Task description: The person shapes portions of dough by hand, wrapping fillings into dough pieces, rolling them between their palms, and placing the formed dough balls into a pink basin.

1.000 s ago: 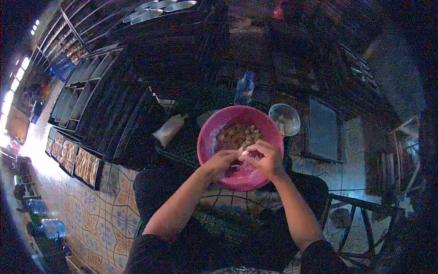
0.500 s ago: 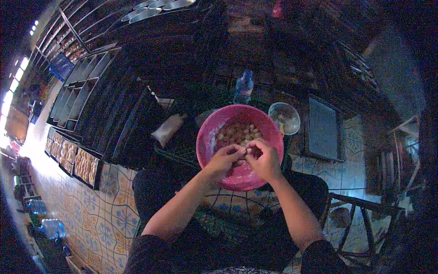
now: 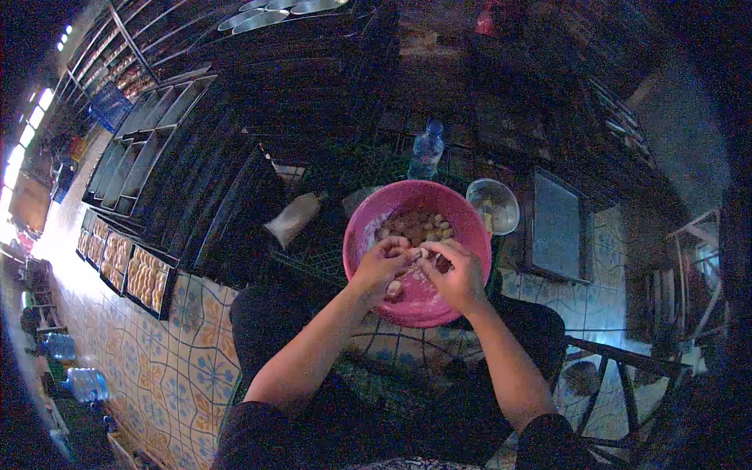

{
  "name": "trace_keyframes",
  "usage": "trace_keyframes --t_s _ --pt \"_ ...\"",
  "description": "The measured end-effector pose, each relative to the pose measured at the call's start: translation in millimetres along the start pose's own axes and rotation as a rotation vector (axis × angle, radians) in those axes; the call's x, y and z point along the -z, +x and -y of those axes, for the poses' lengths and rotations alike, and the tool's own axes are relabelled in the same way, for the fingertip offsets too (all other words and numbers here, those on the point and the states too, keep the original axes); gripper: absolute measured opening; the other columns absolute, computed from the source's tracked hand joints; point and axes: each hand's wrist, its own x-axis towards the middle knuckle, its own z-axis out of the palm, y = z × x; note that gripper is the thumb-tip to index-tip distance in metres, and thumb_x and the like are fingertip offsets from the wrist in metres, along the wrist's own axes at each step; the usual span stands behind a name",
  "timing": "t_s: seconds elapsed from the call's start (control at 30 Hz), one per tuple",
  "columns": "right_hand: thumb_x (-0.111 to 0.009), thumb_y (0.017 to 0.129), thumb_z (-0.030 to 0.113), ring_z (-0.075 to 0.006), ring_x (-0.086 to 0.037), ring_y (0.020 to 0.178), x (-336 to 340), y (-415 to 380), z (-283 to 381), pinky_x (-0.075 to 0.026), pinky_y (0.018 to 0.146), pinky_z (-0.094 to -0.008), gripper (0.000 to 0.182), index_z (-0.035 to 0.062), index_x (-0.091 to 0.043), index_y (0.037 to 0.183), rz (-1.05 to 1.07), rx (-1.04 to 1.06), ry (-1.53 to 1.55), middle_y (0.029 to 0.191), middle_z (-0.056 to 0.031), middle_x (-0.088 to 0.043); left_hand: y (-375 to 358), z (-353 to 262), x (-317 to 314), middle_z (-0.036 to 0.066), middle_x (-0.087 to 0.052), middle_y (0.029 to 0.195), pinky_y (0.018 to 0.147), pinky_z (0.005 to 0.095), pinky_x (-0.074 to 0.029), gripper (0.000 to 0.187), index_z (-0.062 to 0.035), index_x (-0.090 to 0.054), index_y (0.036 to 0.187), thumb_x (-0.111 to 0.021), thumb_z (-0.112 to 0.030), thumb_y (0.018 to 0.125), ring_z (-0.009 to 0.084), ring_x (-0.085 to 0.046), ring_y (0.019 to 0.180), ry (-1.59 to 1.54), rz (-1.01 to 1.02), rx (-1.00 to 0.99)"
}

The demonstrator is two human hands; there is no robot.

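A round pink plastic basin [image 3: 364,290] sits under both hands, holding a cluster of small, rounded, pale and brown pieces [image 3: 427,225] just beyond the fingertips. Pale powder streaks its inner wall, and one pale lump [image 3: 393,289] lies below the left hand [image 3: 381,266]. Beyond the right hand [image 3: 458,274], next to the basin's rim, stands a round metal bowl [image 3: 501,207] with yellowish and pale contents too blurred to name. A clear plastic bottle with a blue cap [image 3: 427,150] stands past the basin, ahead of the hands. Far to the left of the left hand, dark rectangular trays [image 3: 139,276] hold rows of pale, elongated pieces.

Both forearms reach forward and inward, fingers bent, the hands meeting above the basin. The right thumb and fingertips are pinched together on a small whitish piece [image 3: 423,253]; the left fingertips close in against it.
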Motion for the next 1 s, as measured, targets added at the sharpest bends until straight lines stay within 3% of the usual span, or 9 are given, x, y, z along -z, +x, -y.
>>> trace_keyframes --t_s 0.3,0.37,0.47,0.57,0.7,0.77,0.9,0.97,1.0 --pt "-0.076 0.081 0.027 -0.0337 -0.068 0.087 0 -2 -4 -0.055 0.076 -0.0437 0.024 0.0086 -0.069 0.094 0.055 0.107 -0.227 0.093 -0.0114 -0.069 4 8 1 0.004 -0.071 0.1 0.053 0.0231 -0.051 0.022 -0.0061 -0.065 0.116 -0.069 -0.009 0.094 0.0084 -0.064 0.073 0.124 0.032 -0.027" --pt "-0.086 0.067 0.021 -0.0304 -0.069 0.08 -5 -5 -13 -0.055 0.069 -0.0404 0.032 0.0069 -0.071 0.092 -0.014 0.204 -0.317 0.088 -0.0094 -0.067 15 18 13 0.005 -0.071 0.102 0.058 0.0224 -0.051 0.023 -0.0071 -0.065 0.118 -0.068 -0.013 0.096 0.0074 -0.064 0.074 0.56 0.066 -0.151" --pt "-0.085 0.07 0.017 -0.0289 -0.068 0.079 1 -3 -9 -0.054 0.067 -0.039 0.03 0.0065 -0.072 0.094 0.033 0.232 -0.23 0.089 -0.0096 -0.067 -3 4 3 0.004 -0.071 0.099 0.06 0.023 -0.05 0.024 -0.0092 -0.066 0.12 -0.068 -0.017 0.097 0.0072 -0.062 0.071 0.238 0.102 0.123" --pt "-0.077 0.08 0.027 -0.031 -0.067 0.095 3 -5 -11 -0.054 0.082 -0.0443 0.026 0.0092 -0.073 0.099 0.137 0.069 -0.108 0.101 -0.0094 -0.068 -6 -3 4 0.002 -0.07 0.097 0.058 0.0223 -0.048 0.026 -0.0084 -0.066 0.119 -0.069 -0.02 0.097 0.0065 -0.059 0.067 0.257 0.148 0.168" --pt "-0.077 0.079 0.025 -0.031 -0.067 0.095 6 -5 -9 -0.054 0.082 -0.0432 0.026 0.0093 -0.074 0.101 0.238 0.003 -0.124 0.101 -0.01 -0.069 -1 2 5 0.001 -0.069 0.095 0.058 0.0222 -0.047 0.027 -0.0077 -0.066 0.12 -0.07 -0.021 0.097 0.007 -0.057 0.068 0.264 0.1 0.194" --pt "-0.084 0.078 0.025 -0.0278 -0.07 0.085 2 -6 -19 -0.054 0.074 -0.0374 0.036 0.0048 -0.074 0.106 0.183 0.169 -0.22 0.095 -0.0097 -0.069 2 8 7 0.002 -0.069 0.092 0.063 0.0224 -0.049 0.028 -0.0084 -0.066 0.12 -0.071 -0.021 0.096 0.008 -0.058 0.072 0.257 0.167 0.091" --pt "-0.082 0.08 0.024 -0.03 -0.07 0.086 6 -2 -11 -0.054 0.078 -0.0377 0.034 0.0038 -0.073 0.106 0.211 0.1 -0.005 0.096 -0.0118 -0.072 13 18 16 0.008 -0.071 0.088 0.071 0.0289 -0.053 0.031 -0.0062 -0.067 0.117 -0.073 -0.024 0.093 0.0147 -0.065 0.078 0.399 0.09 -0.069" --pt "-0.075 0.087 0.02 -0.0327 -0.07 0.089 7 -2 -10 -0.054 0.081 -0.0398 0.026 0.0033 -0.072 0.107 0.244 -0.072 -0.014 0.097 -0.0155 -0.073 14 15 15 0.017 -0.073 0.091 0.076 0.0372 -0.055 0.035 -0.0014 -0.068 0.114 -0.074 -0.027 0.092 0.0258 -0.072 0.084 0.905 0.06 -0.516" --pt "-0.075 0.087 0.02 -0.0327 -0.07 0.089 6 -4 -15 -0.054 0.081 -0.0398 0.026 0.0033 -0.072 0.107 0.246 -0.072 -0.014 0.097 -0.0155 -0.073 14 16 16 0.017 -0.073 0.091 0.076 0.0372 -0.055 0.035 -0.0014 -0.068 0.114 -0.074 -0.027 0.092 0.0258 -0.072 0.084 0.904 0.058 -0.515"
